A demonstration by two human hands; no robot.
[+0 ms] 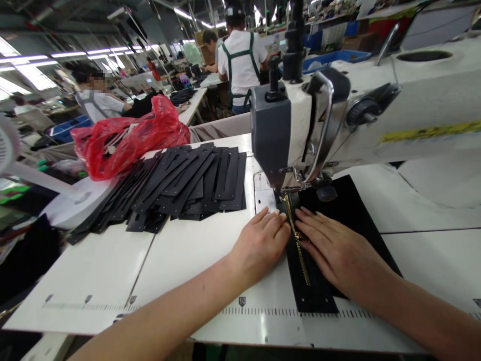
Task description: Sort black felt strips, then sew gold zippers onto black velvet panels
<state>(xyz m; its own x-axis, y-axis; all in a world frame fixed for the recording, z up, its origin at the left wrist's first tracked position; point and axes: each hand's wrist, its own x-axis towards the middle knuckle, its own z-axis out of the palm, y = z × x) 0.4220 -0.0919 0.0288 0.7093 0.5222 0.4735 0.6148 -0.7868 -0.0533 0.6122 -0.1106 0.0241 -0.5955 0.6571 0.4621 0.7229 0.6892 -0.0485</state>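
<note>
Stack of black cut pieces (180, 183) at ten o'clock on the desk (180, 260), red bag (128, 138) behind; sewing machine (296, 125) at twelve. Left hand (261, 243) and right hand (336, 250), both grips flat and spread, pressing black fabric (315, 291) beside its gold zipper (298, 240) under the needle.

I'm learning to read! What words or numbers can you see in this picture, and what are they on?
"10": on the ruler scale printed along the white table, near the left hand.
Yellow label on the sewing machine: print too blurred to read.
No other readable text.
</note>
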